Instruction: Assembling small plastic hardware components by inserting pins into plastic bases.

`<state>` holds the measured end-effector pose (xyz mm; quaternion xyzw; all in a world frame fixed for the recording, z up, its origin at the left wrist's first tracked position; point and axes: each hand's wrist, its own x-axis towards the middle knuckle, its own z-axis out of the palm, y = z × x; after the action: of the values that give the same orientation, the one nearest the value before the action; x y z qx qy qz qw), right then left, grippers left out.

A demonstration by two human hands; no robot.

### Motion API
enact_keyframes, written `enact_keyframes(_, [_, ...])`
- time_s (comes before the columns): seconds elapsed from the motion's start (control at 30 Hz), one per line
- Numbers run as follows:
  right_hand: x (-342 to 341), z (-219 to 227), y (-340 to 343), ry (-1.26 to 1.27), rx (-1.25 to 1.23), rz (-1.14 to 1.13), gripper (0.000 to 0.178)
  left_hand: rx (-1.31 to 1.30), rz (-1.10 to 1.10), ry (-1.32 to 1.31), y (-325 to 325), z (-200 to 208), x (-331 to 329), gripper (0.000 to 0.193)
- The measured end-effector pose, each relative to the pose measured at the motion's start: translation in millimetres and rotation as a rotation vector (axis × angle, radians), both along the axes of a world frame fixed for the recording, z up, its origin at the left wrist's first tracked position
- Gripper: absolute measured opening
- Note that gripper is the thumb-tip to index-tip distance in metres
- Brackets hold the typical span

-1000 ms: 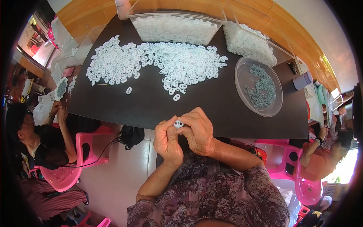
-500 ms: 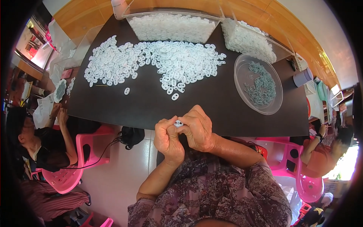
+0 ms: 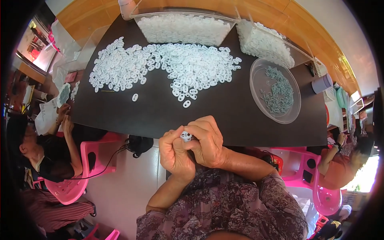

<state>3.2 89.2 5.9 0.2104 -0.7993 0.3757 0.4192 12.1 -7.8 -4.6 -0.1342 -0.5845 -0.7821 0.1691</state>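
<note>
This looks like a small workshop: white parts (image 3: 200, 66) lie heaped on a dark table (image 3: 232, 120) at the upper centre, more fill clear bins (image 3: 234, 19) at the top, and a round tray (image 3: 258, 80) at the right holds green bits (image 3: 281, 98). Other people (image 3: 54, 156) sit near the left and right edges of the frame among pink plastic chairs (image 3: 70, 195).

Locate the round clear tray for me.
In the head view, the round clear tray lies on the right side of the dark table, just left of the lilac cylinder.
</note>
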Motion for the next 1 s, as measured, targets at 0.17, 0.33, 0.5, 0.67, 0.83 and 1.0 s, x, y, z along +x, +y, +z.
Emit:
enact_keyframes(0.17, [1, 4, 4, -0.019, 0.004, 0.023, 0.036, -0.086, 0.061, 0.011, 0, 2, 3, 0.019])
enact_keyframes(0.33, [1, 2, 3, 0.003, 0.015, 0.021, 0.035, -0.049, 0.042, 0.008, 2, -1, 3, 0.018])
enact_keyframes(0.5, [2, -2, 4, 0.020, 0.040, 0.042, 0.028, -0.026, 0.027, -0.015, 3, -3, 5, 0.017])
enact_keyframes(0.67, [-2, -7, 6, 0.033, 0.059, 0.031, 0.026, -0.085, 0.086, 0.015, 5, -5, 1, 0.016])
enact_keyframes(0.83, [-4, -4, 3, 0.017, 0.065, 0.026, 0.026, -0.066, 0.087, 0.010, 7, -3, -2, 0.015])
enact_keyframes(1.0, [-7, 5, 7, -0.044, 0.018, 0.046, 0.040, -0.029, 0.068, -0.006, 0, -2, -8, 0.018])
